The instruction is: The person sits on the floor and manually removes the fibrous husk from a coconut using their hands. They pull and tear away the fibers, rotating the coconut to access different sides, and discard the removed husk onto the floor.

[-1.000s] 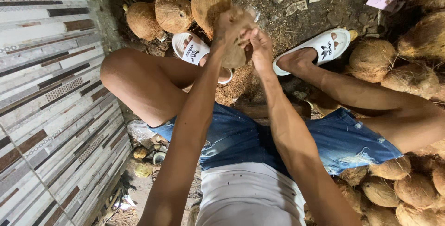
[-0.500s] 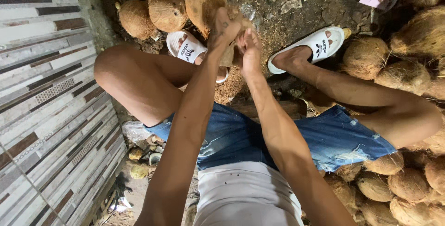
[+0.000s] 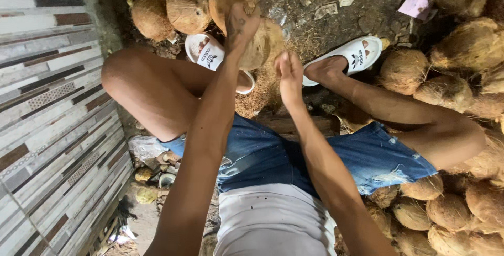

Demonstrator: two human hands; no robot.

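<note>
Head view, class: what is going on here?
A person sits low among piles of husked coconuts. The left hand grips a coconut held up between the knees; the right hand is closed just beside it, and whether it touches the coconut is hard to tell. White slides are on both feet, and three more coconuts lie by the tiled wall.

A small pink paper slip (image 3: pixel 415 7) — perhaps a label or wrapper — is lying on the dirt at the far right. A crumpled clear plastic bag (image 3: pixel 144 147) is sitting near left, beside the tiled wall (image 3: pixel 47 109).
</note>
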